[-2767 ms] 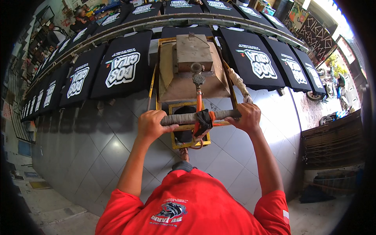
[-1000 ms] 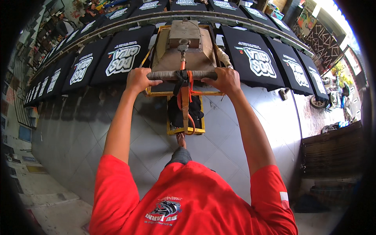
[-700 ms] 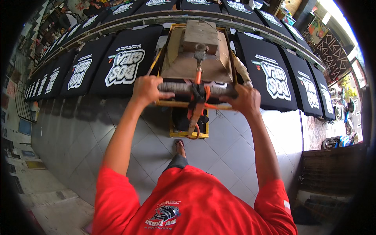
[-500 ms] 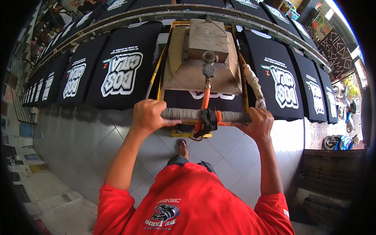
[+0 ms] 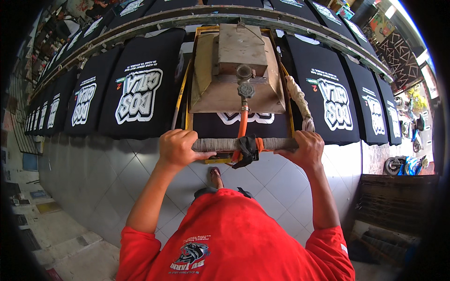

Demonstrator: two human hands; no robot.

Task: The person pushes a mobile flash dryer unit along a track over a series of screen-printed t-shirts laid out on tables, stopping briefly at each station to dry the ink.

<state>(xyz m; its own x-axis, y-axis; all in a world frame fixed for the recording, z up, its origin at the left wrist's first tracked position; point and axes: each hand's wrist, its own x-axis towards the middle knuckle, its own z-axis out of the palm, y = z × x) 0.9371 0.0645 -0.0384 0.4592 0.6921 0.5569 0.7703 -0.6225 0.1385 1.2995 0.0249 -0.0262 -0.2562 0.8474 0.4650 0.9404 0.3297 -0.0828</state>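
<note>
Both fists are wrapped around a grey cord-wound handlebar (image 5: 215, 144): my left hand (image 5: 177, 149) at its left end, my right hand (image 5: 305, 149) at its right. Beyond the bar, a tapered metal hood (image 5: 204, 96) with a box on top sits within a yellow frame (image 5: 184, 89). A round valve (image 5: 245, 90) on the hood feeds an orange hose (image 5: 243, 124), which runs down to the bar's middle, where black cloth (image 5: 247, 149) is tied. Under the hood lies a black T-shirt (image 5: 206, 125), its white print mostly hidden. Pale wrapping (image 5: 299, 100) covers a rod near my right hand.
Printed black T-shirts lie flat in a row on both sides, the nearest at left (image 5: 154, 56) and right (image 5: 314, 61). A metal rail (image 5: 164, 22) runs behind them, with more shirts beyond. Grey tiles (image 5: 117, 182) cover the floor. A blue motorbike (image 5: 407, 165) stands far right.
The hood and shirts appear slightly further left in the picture, and my hands sit a little lower. My grip on the bar is unchanged.
</note>
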